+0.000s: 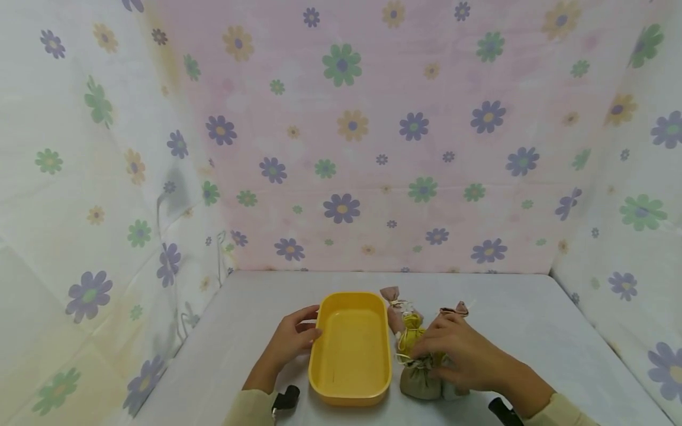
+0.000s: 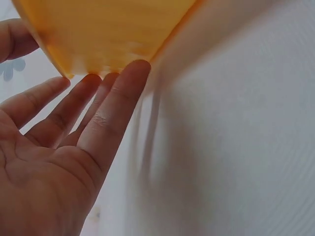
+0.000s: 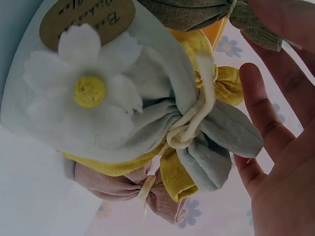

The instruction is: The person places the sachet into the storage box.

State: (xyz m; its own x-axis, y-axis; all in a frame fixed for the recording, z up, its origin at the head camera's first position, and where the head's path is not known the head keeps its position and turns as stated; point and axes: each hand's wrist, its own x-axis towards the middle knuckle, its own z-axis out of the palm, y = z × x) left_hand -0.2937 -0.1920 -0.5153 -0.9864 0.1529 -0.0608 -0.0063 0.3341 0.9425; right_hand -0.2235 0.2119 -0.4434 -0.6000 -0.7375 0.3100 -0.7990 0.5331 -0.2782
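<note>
A yellow rectangular tray [image 1: 348, 343] lies on the table with nothing in it. My left hand [image 1: 293, 337] touches its left side, and in the left wrist view the extended fingers [image 2: 115, 108] rest against the tray's wall. To the tray's right stand several drawstring pouches. Over them, my right hand [image 1: 460, 349] pinches the gathered top of an olive-green pouch [image 1: 420, 383] between thumb and fingers. Beside it is a pale grey-blue pouch [image 3: 152, 88] with a white flower. Yellow pouches [image 1: 409, 337] and dusty-pink ones [image 1: 395, 318] stand behind, partly hidden by the right hand.
A white-covered table [image 1: 511, 313] carries everything. Flower-patterned cloth [image 1: 394, 177] encloses the back and both sides. Black pieces [image 1: 288, 397] show at both wrists.
</note>
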